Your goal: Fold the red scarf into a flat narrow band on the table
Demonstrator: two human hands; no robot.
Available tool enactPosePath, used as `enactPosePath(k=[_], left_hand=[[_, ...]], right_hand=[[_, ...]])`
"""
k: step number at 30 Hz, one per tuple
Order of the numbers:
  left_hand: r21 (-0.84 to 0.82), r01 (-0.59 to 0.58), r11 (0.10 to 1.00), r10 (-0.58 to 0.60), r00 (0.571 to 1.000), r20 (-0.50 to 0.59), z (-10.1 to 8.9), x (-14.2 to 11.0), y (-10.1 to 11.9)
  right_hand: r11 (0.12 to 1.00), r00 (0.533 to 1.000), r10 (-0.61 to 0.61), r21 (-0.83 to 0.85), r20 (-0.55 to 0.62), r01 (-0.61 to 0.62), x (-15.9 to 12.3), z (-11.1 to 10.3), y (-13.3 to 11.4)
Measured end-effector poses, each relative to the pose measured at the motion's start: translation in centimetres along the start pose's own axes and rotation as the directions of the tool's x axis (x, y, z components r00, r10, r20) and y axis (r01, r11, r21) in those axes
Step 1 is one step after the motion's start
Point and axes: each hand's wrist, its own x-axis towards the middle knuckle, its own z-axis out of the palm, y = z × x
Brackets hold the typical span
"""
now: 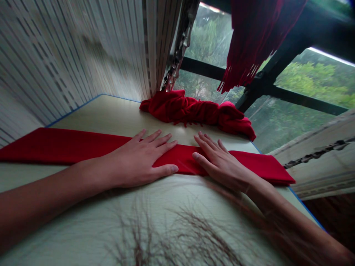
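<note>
A long red cloth (63, 145), folded into a flat strip, stretches across the table (155, 218) from the left edge of view to the right side. My left hand (135, 159) lies on its middle with the fingers spread, the fingertips reaching past its far edge. Flat on the same cloth, a little to the right, rests my right hand (219, 159), palm down and fingers extended. A short stretch of red shows between the two hands. Neither hand grips anything. The parts of the cloth under my palms are hidden.
Behind the strip, a crumpled red scarf (194, 111) lies along the table's far side. Another red fringed scarf (249, 44) hangs before the window (205, 81). Striped curtains (91, 48) border the table's left side. Blurred strands of hair (188, 236) cross the foreground.
</note>
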Motion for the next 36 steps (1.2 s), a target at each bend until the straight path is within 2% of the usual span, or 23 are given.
enactPosePath(k=[3, 7, 10, 14, 17, 21, 25, 28, 32, 36], left_hand=[[0.013, 0.006, 1.000, -0.006, 1.000, 0.006, -0.07, 0.11, 0.04], [0.026, 0.013, 1.000, -0.013, 1.000, 0.008, -0.09, 0.16, 0.11], [0.023, 0.005, 1.000, -0.005, 1.000, -0.004, 0.03, 0.10, 0.07], [0.027, 0.014, 1.000, -0.014, 1.000, 0.002, 0.08, 0.03, -0.05], [0.025, 0.010, 1.000, -0.010, 1.000, 0.003, 0.03, 0.02, -0.12], [0.032, 0.008, 0.999, -0.009, 1.000, 0.009, -0.04, 0.02, -0.06], [0.035, 0.007, 0.999, -0.008, 1.000, 0.019, -0.19, 0.01, 0.15], [0.029, 0.009, 1.000, -0.009, 1.000, 0.017, -0.25, -0.03, 0.19], [0.031, 0.003, 1.000, -0.004, 1.000, 0.016, -0.19, -0.04, 0.07], [0.044, 0.012, 0.999, -0.013, 1.000, 0.021, -0.12, 0.03, 0.00]], right_hand=[[1.000, 1.000, 0.006, -0.004, -0.026, -0.006, 0.05, -0.01, -0.16], [1.000, 1.000, -0.001, -0.012, 0.011, 0.001, 0.13, 0.02, -0.22], [1.000, 0.999, -0.007, -0.002, -0.046, 0.007, 0.16, 0.12, -0.10], [1.000, 1.000, -0.001, -0.008, -0.028, 0.001, 0.20, 0.32, -0.06], [1.000, 0.998, -0.005, -0.001, -0.063, 0.005, 0.24, 0.37, -0.16], [1.000, 1.000, 0.015, 0.005, -0.010, -0.015, 0.25, 0.22, -0.26], [1.000, 1.000, -0.011, 0.021, -0.025, 0.011, 0.15, 0.00, -0.25], [1.000, 1.000, -0.011, 0.014, 0.008, 0.011, 0.09, -0.06, -0.13], [1.000, 0.999, -0.009, -0.006, -0.040, 0.009, 0.16, -0.09, 0.12], [1.000, 1.000, -0.012, -0.027, -0.017, 0.012, 0.28, -0.12, 0.18]])
